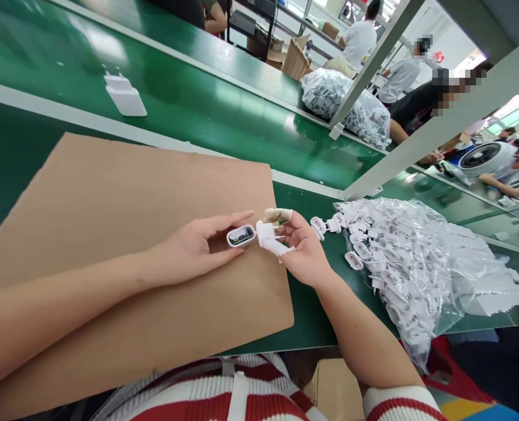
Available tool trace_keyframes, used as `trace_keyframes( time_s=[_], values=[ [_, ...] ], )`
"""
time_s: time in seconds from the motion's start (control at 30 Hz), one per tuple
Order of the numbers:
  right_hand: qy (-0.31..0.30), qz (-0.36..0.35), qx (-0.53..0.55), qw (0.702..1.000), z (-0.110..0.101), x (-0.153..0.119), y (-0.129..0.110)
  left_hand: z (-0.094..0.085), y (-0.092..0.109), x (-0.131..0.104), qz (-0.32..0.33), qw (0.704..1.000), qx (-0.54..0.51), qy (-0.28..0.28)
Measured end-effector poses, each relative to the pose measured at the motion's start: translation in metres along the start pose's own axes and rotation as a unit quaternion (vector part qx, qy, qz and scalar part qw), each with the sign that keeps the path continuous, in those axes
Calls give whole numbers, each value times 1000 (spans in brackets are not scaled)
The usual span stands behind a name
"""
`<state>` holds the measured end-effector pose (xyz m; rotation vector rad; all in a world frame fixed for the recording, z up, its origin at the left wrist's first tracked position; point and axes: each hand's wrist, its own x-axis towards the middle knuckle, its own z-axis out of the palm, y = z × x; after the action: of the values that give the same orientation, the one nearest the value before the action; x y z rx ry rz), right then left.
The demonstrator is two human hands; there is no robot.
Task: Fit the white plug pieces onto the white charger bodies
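Observation:
Between the thumb and fingers of my left hand (198, 245) is a white charger housing (241, 235), its open end towards me and a dark circuit board with a bit of green inside. My right hand (301, 242) pinches a white plug cap (266, 234) by its sides, its two metal pins pointing right into my palm. Pale covers wrap the thumb and a fingertip of that hand. The cap is right beside the housing's open end; whether they touch I cannot tell. Both hands are over the right part of a brown cardboard sheet (132, 204).
Right of my hands, a clear plastic bag (400, 269) spills many white plug caps over the green table. One assembled white charger (125, 96) lies on the green belt beyond the cardboard. A metal post (417, 134) slants up at the right. Further off are another full bag (347, 105) and several people.

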<state>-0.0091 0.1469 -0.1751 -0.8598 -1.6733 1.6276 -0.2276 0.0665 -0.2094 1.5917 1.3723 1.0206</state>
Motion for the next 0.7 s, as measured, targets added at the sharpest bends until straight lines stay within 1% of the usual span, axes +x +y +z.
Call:
trace_keyframes(
  time_s=[0.07, 0.13, 0.2, 0.3, 0.37, 0.4, 0.5, 0.63, 0.7],
  values=[
    [28, -31, -44, 998, -1, -1, 0, -2, -2, 0, -4, 1000, -24, 3],
    [40, -65, -104, 992, -2, -3, -3, -5, -3, 1, -3, 1000, 2, 16],
    [41, -116, -184, 975, -1, -6, -8, -6, -3, 3, 18, 999, 28, 9],
    [39, -206, -318, 924, 5, -11, -14, -8, -2, 4, 57, 998, 31, -1],
    [31, -252, -378, 891, 11, -13, -14, -9, -3, 3, 66, 997, 27, -1],
    [26, -267, -395, 879, 14, -13, -13, -9, -4, 3, 66, 997, 26, -1],
    [13, -281, -418, 864, 20, -13, -9, -9, -5, 2, 62, 998, 26, 0],
    [15, -263, -433, 862, 22, -12, -10, -10, -6, 2, 62, 998, 17, -3],
    [22, -270, -432, 861, 22, -12, -11, -9, -6, 2, 65, 998, 19, 0]
  ],
)
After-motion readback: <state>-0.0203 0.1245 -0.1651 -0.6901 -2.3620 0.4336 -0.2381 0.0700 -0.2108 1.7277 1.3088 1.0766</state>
